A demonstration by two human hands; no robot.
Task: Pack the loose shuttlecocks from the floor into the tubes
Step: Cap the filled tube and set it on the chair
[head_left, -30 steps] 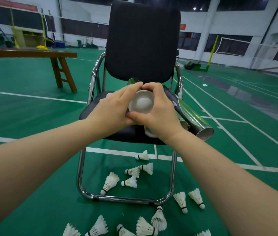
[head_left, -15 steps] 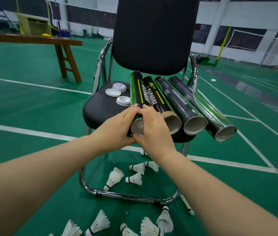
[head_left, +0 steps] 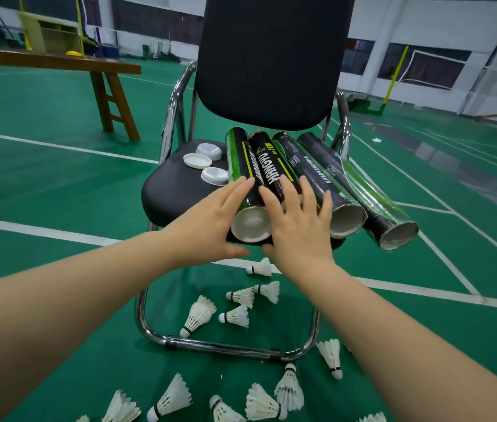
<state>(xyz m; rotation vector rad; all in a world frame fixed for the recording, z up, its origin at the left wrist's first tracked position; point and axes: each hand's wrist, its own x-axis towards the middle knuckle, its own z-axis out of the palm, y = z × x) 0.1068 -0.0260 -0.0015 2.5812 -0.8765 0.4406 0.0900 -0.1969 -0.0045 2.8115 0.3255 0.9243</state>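
Four shuttlecock tubes lie side by side on the seat of a black chair (head_left: 168, 190) on a green court floor (head_left: 43, 184), their near ends jutting past the seat's front edge. The rightmost tube (head_left: 363, 202) reaches furthest out, over the front right corner. Open floor crossed by white lines spreads on both sides of the chair, and a wooden bench (head_left: 58, 60) stands well off behind it to the left. The leftmost tube (head_left: 238, 166) has its near end closed by a white lid. The third tube (head_left: 311, 175) and the rightmost gape open, showing pale inner walls; what they hold cannot be made out. Three loose lids (head_left: 197, 160) rest on the seat just left of the tubes. The left hand (head_left: 210, 226) lies with straight fingers against the leftmost tube's outer side, thumb under the seat's front edge. The right hand (head_left: 297, 226) is spread flat, its fingers fanned across the second tube (head_left: 267, 159) and the third, covering the second's near end. The loose shuttlecocks (head_left: 198, 315) are scattered on the floor beneath the seat and in front of the chair's chrome base, well below both hands.
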